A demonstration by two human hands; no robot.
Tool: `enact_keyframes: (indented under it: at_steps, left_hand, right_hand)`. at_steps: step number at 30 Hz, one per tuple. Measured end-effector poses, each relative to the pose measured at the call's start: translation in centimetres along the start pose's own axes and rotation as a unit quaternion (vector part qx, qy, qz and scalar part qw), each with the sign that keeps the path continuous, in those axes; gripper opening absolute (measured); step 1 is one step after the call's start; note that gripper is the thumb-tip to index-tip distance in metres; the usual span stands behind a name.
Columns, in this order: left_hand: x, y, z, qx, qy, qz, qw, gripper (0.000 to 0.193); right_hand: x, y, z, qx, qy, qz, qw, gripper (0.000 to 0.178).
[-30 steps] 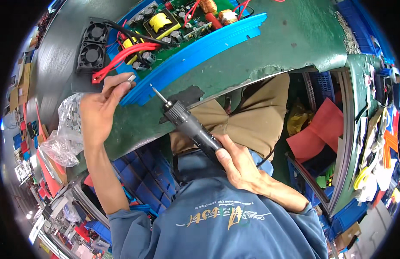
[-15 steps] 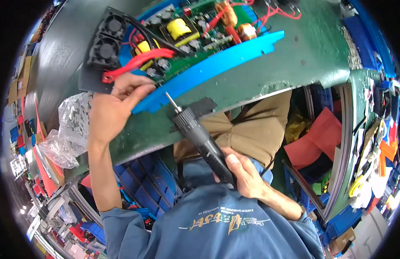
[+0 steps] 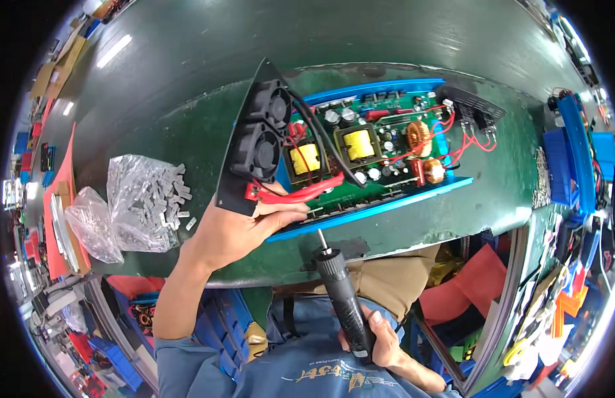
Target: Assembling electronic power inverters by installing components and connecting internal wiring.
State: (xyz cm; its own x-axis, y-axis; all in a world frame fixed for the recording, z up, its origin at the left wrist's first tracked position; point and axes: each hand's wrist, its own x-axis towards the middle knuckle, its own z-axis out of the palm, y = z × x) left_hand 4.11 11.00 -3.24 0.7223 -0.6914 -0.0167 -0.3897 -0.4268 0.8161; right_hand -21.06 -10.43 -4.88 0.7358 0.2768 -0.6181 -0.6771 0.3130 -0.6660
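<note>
A circuit board (image 3: 334, 190) lies in an open blue metal case (image 3: 413, 196); it carries two yellow-wound transformers and copper coils. At the case's left end stands a black end panel with two fans (image 3: 258, 151), tilted, with black and red cables. My left hand (image 3: 244, 229) is beneath the red cable (image 3: 301, 194), its thumb and fingers pinched together at the inner side of the near wall; what they hold is too small to make out. Wrapped in my right hand (image 3: 382, 338) is a black electric screwdriver (image 3: 341, 292), its bit pointing up, just short of the near wall.
On the green table (image 3: 506, 192), left of the case, lies a clear plastic bag (image 3: 138, 199) with many small grey metal pieces spilling from it. A black vented end panel (image 3: 477, 109) hangs on red wires at the right end. Blue bins (image 3: 559, 166) stand farther right.
My view has shifted, so the whole case and the bag now show. My left hand stays pinched at the near wall. The screwdriver remains in my right hand, more upright in the picture.
</note>
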Motion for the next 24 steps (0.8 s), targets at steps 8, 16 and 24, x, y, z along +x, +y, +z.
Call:
enact_keyframes:
  at_steps: [8,16,24]
  left_hand:
    - [0.0,2.6,-2.1,0.076,-0.092,-0.042,0.992,0.029]
    - [-1.0,5.0,-1.9,0.103,-0.103,-0.037,0.989,0.043]
    - [-1.6,4.5,-0.9,0.121,-0.058,-0.017,0.991,0.044]
  right_hand:
    - [0.3,0.5,0.3,0.020,0.010,0.017,1.000,0.093]
    - [0.3,0.2,0.5,0.008,0.009,0.006,1.000,0.094]
    - [1.2,1.2,0.0,0.049,-0.024,0.026,0.998,0.094]
